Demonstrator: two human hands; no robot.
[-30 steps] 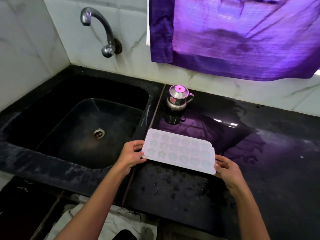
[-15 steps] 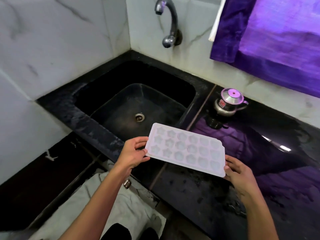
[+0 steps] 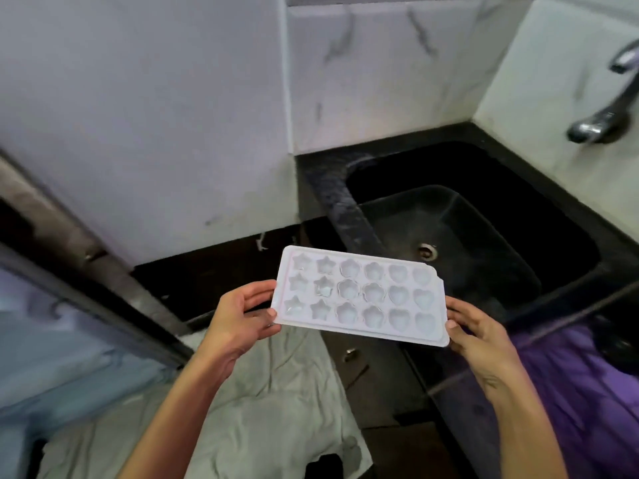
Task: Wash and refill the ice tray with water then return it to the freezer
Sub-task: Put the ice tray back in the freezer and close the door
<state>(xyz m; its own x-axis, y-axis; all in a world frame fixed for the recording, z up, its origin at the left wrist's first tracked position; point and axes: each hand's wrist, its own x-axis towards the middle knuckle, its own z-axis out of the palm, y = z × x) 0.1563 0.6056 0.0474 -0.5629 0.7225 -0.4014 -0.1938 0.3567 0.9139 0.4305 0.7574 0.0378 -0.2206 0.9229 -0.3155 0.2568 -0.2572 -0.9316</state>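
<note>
While both hands pinch its short ends, left hand at nine o'clock, right hand at three, the white plastic ice tray with star and heart moulds hangs level, clear of the black sink. It looks light, slightly flexible, probably wet and spill-prone; end grips suit it.

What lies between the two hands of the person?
In the head view, only the white plastic ice tray lies between the left hand and the right hand; each grips one short end.

We are looking down from head height, close over the worktop edge, facing the sink corner.
</note>
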